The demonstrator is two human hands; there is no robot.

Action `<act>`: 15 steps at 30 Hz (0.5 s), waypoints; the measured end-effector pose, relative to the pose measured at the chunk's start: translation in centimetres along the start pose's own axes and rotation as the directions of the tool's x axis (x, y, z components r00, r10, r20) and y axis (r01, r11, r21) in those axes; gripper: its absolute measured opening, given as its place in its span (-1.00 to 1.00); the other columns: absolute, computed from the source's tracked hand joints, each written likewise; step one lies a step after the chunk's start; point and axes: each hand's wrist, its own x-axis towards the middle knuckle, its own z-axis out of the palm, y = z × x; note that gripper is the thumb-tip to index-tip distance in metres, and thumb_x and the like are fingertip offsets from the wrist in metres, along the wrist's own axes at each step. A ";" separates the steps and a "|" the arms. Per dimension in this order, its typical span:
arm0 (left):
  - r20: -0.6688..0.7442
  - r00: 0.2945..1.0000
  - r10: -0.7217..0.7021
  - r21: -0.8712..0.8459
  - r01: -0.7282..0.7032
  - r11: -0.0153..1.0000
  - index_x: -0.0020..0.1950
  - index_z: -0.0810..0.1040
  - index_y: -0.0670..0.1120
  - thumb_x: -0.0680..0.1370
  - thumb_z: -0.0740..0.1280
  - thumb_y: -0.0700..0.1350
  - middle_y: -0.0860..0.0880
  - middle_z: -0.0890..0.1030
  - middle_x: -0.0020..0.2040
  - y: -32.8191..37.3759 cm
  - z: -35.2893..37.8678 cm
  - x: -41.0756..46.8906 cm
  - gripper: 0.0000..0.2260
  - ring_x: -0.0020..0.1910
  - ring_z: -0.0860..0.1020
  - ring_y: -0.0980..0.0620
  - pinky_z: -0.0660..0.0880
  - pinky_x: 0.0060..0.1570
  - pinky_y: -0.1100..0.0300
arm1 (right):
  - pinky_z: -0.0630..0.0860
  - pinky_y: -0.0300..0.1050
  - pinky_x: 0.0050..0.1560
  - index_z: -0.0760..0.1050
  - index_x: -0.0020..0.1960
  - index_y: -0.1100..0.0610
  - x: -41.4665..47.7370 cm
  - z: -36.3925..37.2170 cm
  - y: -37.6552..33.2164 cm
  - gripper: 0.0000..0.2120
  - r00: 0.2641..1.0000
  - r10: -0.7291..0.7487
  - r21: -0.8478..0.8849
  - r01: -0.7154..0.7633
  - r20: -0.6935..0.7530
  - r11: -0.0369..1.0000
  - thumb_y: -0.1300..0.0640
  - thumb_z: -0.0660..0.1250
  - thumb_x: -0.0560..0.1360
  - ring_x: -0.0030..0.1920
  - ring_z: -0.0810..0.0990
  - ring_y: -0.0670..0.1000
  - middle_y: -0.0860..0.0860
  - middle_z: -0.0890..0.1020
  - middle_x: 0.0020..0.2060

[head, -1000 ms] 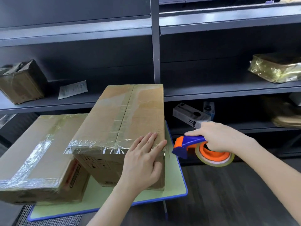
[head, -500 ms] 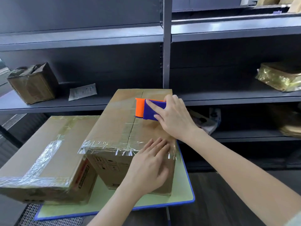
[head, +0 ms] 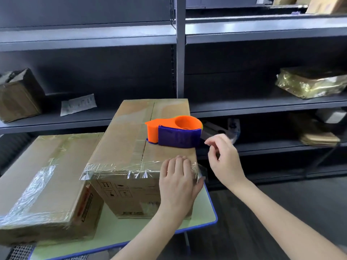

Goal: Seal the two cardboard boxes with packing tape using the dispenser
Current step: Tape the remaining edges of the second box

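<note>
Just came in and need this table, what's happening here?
Someone is taping two cardboard boxes on a small table. The left hand presses tape over the near corner of the taller box. The tape dispenser sits on that box; the right hand hovers beside it, empty. The lower box already carries tape.

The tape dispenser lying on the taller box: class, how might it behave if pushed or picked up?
The tape dispenser looks like rigid plastic, probably stiff and light. Lying flat on its side, it should slide, not roll. It sits near the right edge of the box, so a rightward push might drop it.
</note>
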 end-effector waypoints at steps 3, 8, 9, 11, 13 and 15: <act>-0.036 0.999 -0.012 -0.002 0.012 1.000 -0.08 0.55 -0.21 0.43 0.29 0.21 -0.16 0.59 -0.08 0.4 0.6 -0.2 -0.55 -0.10 0.55 -0.14 0.38 0.09 0.01 | 0.52 -0.13 -0.05 0.45 -0.05 0.12 -2.4 0.4 0.3 -0.84 0.886 0.330 0.183 -0.402 0.325 0.897 0.36 0.19 0.52 -0.10 0.57 0.04 0.03 0.58 -0.14; -0.095 0.995 -0.033 -0.020 0.031 0.999 -0.07 0.52 -0.22 0.56 0.13 0.16 -0.16 0.59 -0.10 0.6 1.0 -0.2 -0.56 -0.11 0.57 -0.16 0.36 0.10 0.00 | 0.51 -0.25 -0.16 0.46 0.02 0.17 -2.9 0.7 -0.1 -0.93 0.710 0.469 0.292 -0.668 0.525 0.684 0.27 0.26 0.54 -0.16 0.55 0.04 0.16 0.59 -0.08; -0.088 0.996 -0.033 -0.014 0.032 0.999 -0.06 0.53 -0.22 0.57 0.10 0.18 -0.17 0.59 -0.09 0.6 1.0 -0.2 -0.53 -0.11 0.56 -0.15 0.36 0.11 0.00 | 0.50 -0.29 -0.20 0.47 0.03 0.20 -2.8 0.6 -0.1 -0.92 0.702 0.476 0.306 -0.682 0.530 0.665 0.28 0.26 0.54 -0.19 0.54 -0.01 0.15 0.59 -0.11; -0.058 0.998 -0.016 0.015 0.017 1.000 -0.02 0.56 -0.20 0.52 0.22 0.20 -0.17 0.59 -0.08 0.5 1.1 -0.3 -0.55 -0.08 0.55 -0.15 0.36 0.11 -0.01 | 0.51 -0.33 -0.29 0.48 0.01 0.25 -2.7 0.5 0.1 -0.93 0.690 0.485 0.346 -0.705 0.537 0.620 0.31 0.27 0.53 -0.30 0.54 -0.07 0.13 0.58 -0.19; 0.000 0.999 0.042 0.058 -0.042 0.997 0.06 0.57 -0.15 0.40 0.32 0.23 -0.17 0.57 -0.05 0.2 1.2 -0.5 -0.52 -0.01 0.51 -0.15 0.35 0.13 -0.04 | 0.48 -0.30 -0.32 0.48 -0.05 0.27 -2.7 0.4 0.6 -0.97 0.666 0.492 0.384 -0.736 0.561 0.557 0.33 0.27 0.53 -0.37 0.50 -0.07 0.11 0.55 -0.29; 0.050 0.991 0.123 0.071 -0.127 0.989 0.14 0.57 -0.08 0.31 0.39 0.25 -0.18 0.57 0.01 -0.3 1.1 -0.7 -0.46 0.06 0.50 -0.17 0.33 0.17 -0.07 | 0.46 -0.28 -0.34 0.47 -0.11 0.27 -2.6 0.4 1.1 -0.96 0.627 0.489 0.419 -0.774 0.606 0.474 0.35 0.28 0.52 -0.38 0.46 -0.04 0.09 0.51 -0.36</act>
